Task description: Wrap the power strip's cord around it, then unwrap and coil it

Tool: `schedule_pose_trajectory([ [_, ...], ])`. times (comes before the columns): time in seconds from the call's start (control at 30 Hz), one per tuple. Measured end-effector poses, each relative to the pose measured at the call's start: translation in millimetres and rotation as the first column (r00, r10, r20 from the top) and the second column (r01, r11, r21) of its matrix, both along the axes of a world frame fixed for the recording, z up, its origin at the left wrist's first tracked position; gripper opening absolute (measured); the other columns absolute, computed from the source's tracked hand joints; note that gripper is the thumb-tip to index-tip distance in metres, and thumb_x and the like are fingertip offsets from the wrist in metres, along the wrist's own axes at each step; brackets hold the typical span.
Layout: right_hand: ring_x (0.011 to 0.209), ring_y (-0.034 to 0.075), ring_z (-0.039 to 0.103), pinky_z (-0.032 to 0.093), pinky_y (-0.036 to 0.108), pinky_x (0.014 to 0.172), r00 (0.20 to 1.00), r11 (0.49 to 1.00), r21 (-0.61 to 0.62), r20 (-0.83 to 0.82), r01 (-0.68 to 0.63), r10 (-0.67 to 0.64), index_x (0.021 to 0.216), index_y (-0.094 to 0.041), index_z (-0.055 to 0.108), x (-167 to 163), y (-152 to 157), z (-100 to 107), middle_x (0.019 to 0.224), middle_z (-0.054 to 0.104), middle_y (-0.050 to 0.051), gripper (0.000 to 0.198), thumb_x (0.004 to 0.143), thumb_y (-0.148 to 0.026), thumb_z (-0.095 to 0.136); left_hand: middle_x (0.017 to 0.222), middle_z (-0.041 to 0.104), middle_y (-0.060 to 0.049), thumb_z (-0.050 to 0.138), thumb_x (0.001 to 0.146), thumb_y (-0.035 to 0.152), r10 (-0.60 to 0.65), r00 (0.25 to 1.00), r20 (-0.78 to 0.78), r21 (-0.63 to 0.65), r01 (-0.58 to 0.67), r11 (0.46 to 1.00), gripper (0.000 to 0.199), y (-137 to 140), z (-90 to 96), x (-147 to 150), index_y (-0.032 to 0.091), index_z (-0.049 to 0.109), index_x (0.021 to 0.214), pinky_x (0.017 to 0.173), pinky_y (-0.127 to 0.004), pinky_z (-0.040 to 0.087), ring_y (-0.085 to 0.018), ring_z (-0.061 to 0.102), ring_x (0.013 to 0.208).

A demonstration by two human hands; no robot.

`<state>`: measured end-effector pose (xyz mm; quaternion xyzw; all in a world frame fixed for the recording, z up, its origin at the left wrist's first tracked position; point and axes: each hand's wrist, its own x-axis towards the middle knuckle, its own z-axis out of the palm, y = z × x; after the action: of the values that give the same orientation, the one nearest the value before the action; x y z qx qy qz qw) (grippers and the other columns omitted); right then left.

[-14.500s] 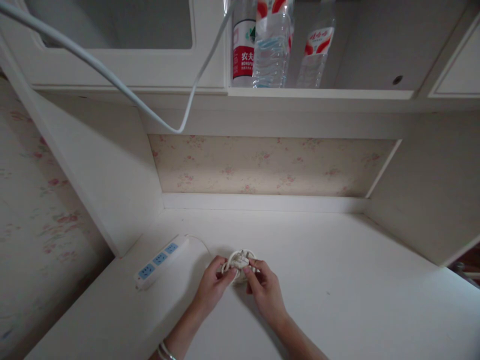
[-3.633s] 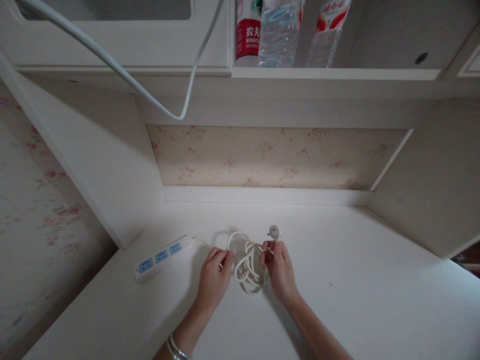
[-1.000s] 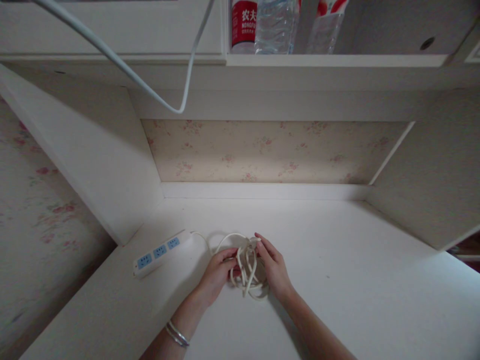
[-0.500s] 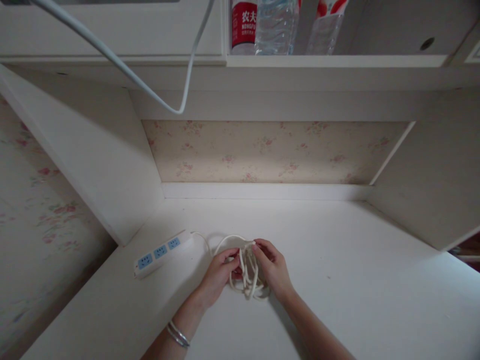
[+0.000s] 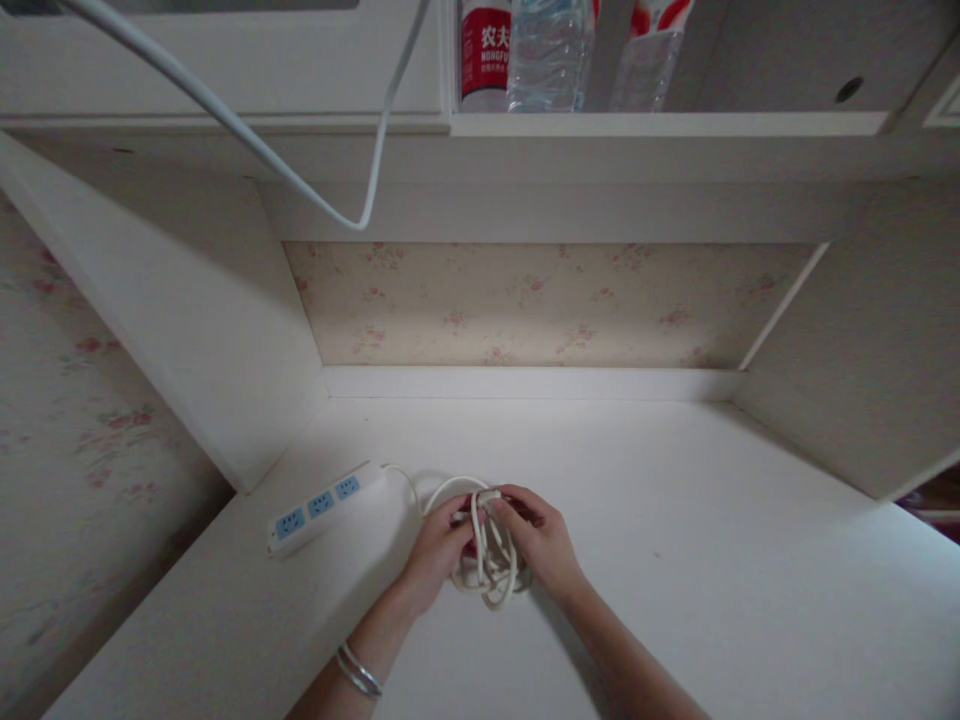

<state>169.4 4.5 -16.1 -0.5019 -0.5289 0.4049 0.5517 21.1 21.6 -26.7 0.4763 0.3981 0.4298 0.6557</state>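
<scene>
A white power cord [image 5: 512,572] lies looped in a loose bundle just above the desk, between my two hands. My left hand [image 5: 439,545] pinches the loops from the left side, its thumb and fingers closed around the strands. From the right, my right hand [image 5: 544,540] grips the cord near a thicker white end, probably the plug [image 5: 487,496], at the top of the bundle. Part of the cord is hidden behind my fingers. It runs left to a white power strip [image 5: 321,505] with blue socket faces, which lies at a slant on the desk.
The white desk [image 5: 712,570] has side panels left and right and a flowered wall behind. Above it, a shelf [image 5: 667,123] holds several plastic bottles [image 5: 547,55]. A thick white cable [image 5: 247,135] hangs down at the upper left.
My right hand has shifted slightly left, bringing the cord's thicker end closer to my left hand, over the loops. The power strip has stayed put.
</scene>
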Motion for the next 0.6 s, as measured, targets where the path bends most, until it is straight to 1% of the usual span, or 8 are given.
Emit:
schedule_pose_trajectory([
  [0.13, 0.083, 0.02, 0.061, 0.048, 0.03, 0.073, 0.997, 0.995, 0.096, 0.071, 0.006, -0.013, 0.088, -0.021, 0.071, 2, 1, 0, 0.091, 0.067, 0.007, 0.029, 0.079, -0.047, 0.06, 0.086, 0.064, -0.006, 0.067, 0.073, 0.044, 0.014, 0.999, -0.031, 0.008, -0.014, 1.0, 0.048, 1, 0.9, 0, 0.015, 0.063, 0.11, 0.05, -0.021, 0.043, -0.012, 0.055, 0.061],
  [0.23, 0.086, 0.019, 0.06, 0.047, 0.03, 0.073, 0.996, 0.996, 0.09, 0.087, -0.021, 0.014, 0.088, -0.022, 0.072, 3, 2, 0, 0.095, 0.065, 0.007, 0.029, 0.08, -0.047, 0.059, 0.083, 0.064, -0.005, 0.066, 0.074, 0.043, 0.015, 0.999, -0.045, 0.029, -0.014, 0.999, 0.047, 0, 4.7, -1, 0.015, 0.063, 0.111, 0.05, -0.02, 0.043, -0.013, 0.056, 0.063],
  [0.33, 0.086, 0.019, 0.059, 0.047, 0.03, 0.072, 0.994, 0.995, 0.091, 0.11, -0.037, 0.027, 0.091, -0.021, 0.071, 2, 2, 1, 0.097, 0.063, 0.008, 0.03, 0.082, -0.046, 0.057, 0.07, 0.062, -0.003, 0.063, 0.076, 0.044, 0.011, 0.995, -0.099, 0.072, -0.004, 0.997, 0.045, 0, 6.6, -1, 0.014, 0.064, 0.11, 0.049, -0.02, 0.042, -0.013, 0.055, 0.059],
  [0.4, 0.083, 0.018, 0.058, 0.047, 0.029, 0.071, 0.99, 0.992, 0.128, 0.139, 0.007, -0.025, 0.094, -0.021, 0.069, 1, 0, 2, 0.095, 0.063, 0.007, 0.029, 0.082, -0.045, 0.058, 0.064, 0.059, -0.001, 0.059, 0.079, 0.044, 0.027, 0.987, -0.157, 0.12, -0.008, 0.993, 0.041, 1, 5.9, -1, 0.013, 0.066, 0.106, 0.047, -0.02, 0.041, -0.012, 0.052, 0.053],
  [0.5, 0.074, 0.016, 0.054, 0.044, 0.028, 0.066, 0.959, 0.967, 0.227, 0.23, 0.115, -0.168, 0.089, -0.021, 0.065, -1, -6, 5, 0.083, 0.06, 0.004, 0.023, 0.082, -0.041, 0.058, 0.066, 0.059, -0.002, 0.056, 0.081, 0.043, 0.083, 0.971, -0.225, 0.214, -0.034, 0.976, 0.036, 2, 2.2, 0, 0.015, 0.068, 0.1, 0.045, -0.021, 0.038, -0.011, 0.049, 0.05],
  [0.53, 0.072, 0.016, 0.052, 0.042, 0.028, 0.066, 0.939, 0.956, 0.271, 0.282, 0.116, -0.194, 0.085, -0.021, 0.064, -2, -9, 6, 0.079, 0.059, 0.003, 0.021, 0.083, -0.04, 0.057, 0.067, 0.059, -0.002, 0.055, 0.082, 0.041, 0.109, 0.965, -0.24, 0.25, -0.047, 0.967, 0.034, 3, 0.8, 0, 0.015, 0.069, 0.099, 0.046, -0.021, 0.038, -0.012, 0.05, 0.051],
  [0.6, 0.073, 0.017, 0.052, 0.04, 0.03, 0.069, 0.885, 0.939, 0.344, 0.427, 0.034, -0.189, 0.076, -0.021, 0.065, -4, -15, 9, 0.073, 0.059, 0.003, 0.02, 0.084, -0.038, 0.056, 0.069, 0.061, -0.003, 0.055, 0.082, 0.037, 0.165, 0.949, -0.267, 0.33, -0.071, 0.941, 0.029, 3, -1.3, -1, 0.017, 0.071, 0.095, 0.053, -0.023, 0.041, -0.014, 0.053, 0.058],
])
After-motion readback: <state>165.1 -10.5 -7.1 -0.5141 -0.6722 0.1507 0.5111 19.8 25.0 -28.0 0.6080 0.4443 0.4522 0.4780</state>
